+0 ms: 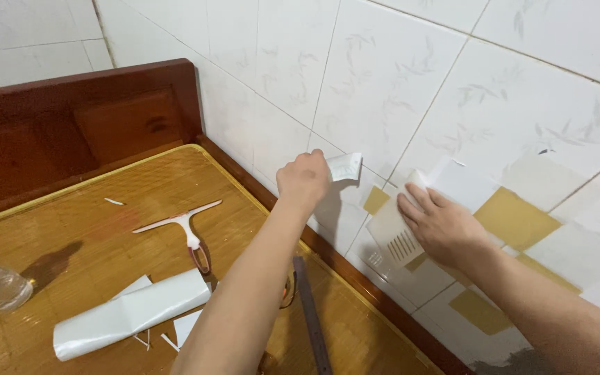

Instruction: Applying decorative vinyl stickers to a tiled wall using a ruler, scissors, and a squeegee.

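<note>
Head view: left hand pinches a peeled white film strip, which trails toward 3 o'clock from the knuckles. Right hand, fingers together and flat, presses the film sheet on the tiled wall. Squeegee lies at 8 o'clock.

One head-worn camera looks down and forward, close over both forearms (no second view), facing the tiled wall.
</note>
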